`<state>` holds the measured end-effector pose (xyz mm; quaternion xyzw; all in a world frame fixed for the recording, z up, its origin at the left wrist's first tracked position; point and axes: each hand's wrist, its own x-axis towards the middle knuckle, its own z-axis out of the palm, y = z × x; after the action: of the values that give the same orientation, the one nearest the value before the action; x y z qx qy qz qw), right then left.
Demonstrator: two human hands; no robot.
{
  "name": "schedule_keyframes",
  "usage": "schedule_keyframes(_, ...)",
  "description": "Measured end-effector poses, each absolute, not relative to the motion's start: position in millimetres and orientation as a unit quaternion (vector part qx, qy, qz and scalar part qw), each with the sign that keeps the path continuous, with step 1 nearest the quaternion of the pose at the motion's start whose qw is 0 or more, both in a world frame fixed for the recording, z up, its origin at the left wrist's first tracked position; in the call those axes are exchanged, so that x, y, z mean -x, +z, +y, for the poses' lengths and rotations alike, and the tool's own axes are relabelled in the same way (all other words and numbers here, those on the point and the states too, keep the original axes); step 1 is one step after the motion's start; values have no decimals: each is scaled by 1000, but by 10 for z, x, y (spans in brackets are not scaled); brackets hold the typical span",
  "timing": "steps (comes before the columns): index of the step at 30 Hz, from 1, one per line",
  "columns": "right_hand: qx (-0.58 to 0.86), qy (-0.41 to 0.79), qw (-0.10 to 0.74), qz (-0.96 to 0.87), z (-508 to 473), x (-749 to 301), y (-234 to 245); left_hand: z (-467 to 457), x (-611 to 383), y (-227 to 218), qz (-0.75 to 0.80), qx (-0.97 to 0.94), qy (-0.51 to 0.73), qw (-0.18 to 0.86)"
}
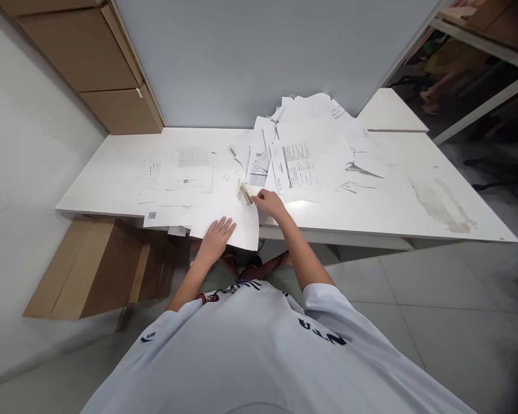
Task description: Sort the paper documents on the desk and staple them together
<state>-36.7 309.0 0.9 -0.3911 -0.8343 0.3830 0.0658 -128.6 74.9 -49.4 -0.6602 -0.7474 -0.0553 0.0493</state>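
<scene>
- Head view: the right hand (271,204) curls its fingers (259,198) closed around what looks like one small cream stapler (246,192). Its end sits at the top edge of a white sheet (238,215), apparently placed to work on that spot.
- The left hand (214,240) lies flat on the same sheet, fingers spread and holding nothing, seemingly pinning it because it overhangs the edge of the bench (107,192).
- Loose printed papers (296,167), too many to count, lie overlapped beyond both hands.
- One brown cardboard carton (99,270) sits below the bench, to the left.
</scene>
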Motion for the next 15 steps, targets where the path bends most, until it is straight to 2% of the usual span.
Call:
schedule_keyframes(7,391,463,5,-796,3270,471,-42,800,1132,-577,-716,693,-64,52)
schedule_keyframes(15,383,431,11,-817,3217,454,-37,940,937,-634,-740,666,-78,42)
